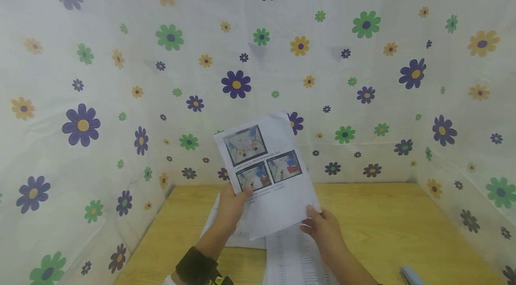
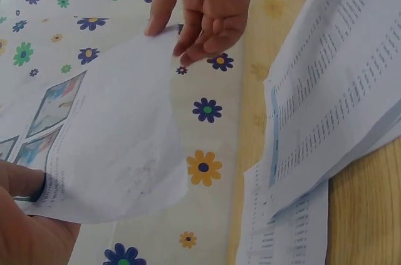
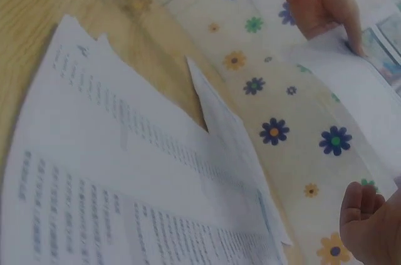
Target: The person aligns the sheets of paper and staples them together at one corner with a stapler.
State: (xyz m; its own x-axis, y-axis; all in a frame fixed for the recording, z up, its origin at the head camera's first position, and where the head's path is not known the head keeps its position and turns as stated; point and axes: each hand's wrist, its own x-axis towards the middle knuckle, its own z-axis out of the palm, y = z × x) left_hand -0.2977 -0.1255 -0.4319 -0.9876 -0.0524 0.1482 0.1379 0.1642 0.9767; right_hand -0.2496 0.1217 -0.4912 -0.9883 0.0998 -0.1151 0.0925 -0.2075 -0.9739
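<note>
A white printed sheet (image 1: 282,204) with three framed pictures is held up, tilted, above the table. At its left edge my left hand (image 1: 231,209) grips it, the thumb lying over the lower left picture. My right hand (image 1: 326,231) pinches the lower right corner, thumb on the front and the other fingers loosely bent below the edge. The left wrist view shows that right hand (image 2: 207,8) at the sheet's corner. Below lie more printed papers (image 1: 288,258), covered with rows of text and partly hidden by the raised sheet and my right arm.
The papers overlap on a yellow wooden table (image 1: 375,218). A blue-grey object (image 1: 411,275), perhaps a stapler, is cut off at the bottom right. White flower-patterned cloth (image 1: 274,65) stands behind and on both sides of the table.
</note>
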